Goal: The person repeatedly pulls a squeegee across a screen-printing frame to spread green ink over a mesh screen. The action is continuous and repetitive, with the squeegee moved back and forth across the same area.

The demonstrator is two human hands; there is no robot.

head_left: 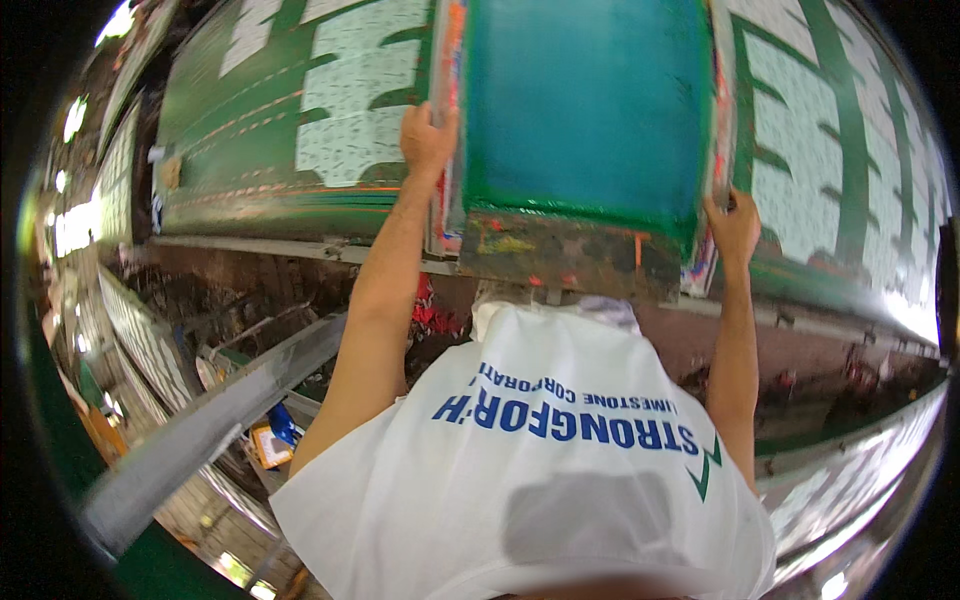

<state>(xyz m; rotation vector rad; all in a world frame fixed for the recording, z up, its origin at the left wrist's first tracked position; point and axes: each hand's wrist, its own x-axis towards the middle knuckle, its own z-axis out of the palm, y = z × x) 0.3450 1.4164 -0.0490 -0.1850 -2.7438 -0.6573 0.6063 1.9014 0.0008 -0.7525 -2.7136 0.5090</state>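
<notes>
A screen-printing frame [447, 110] with blue mesh [590, 110] and a green border lies across the green table in front of me. My left hand [430, 142] is closed round its left side rail, thumb and fingers at the edge. Lower down on the opposite side, my right hand [736, 228] grips the right rail with curled fingers. Paint in red, orange and white smears both rails. The frame's near end is a dark, paint-stained strip [570, 255], close to my body. What lies under the mesh is hidden.
Pale green patterned cut pieces [360, 95] lie on the table [220, 130] left of the frame, and more pieces [795, 150] on its right. A grey metal beam [215, 430] slants behind my left arm. Another long table with pieces [860, 470] stands at lower right.
</notes>
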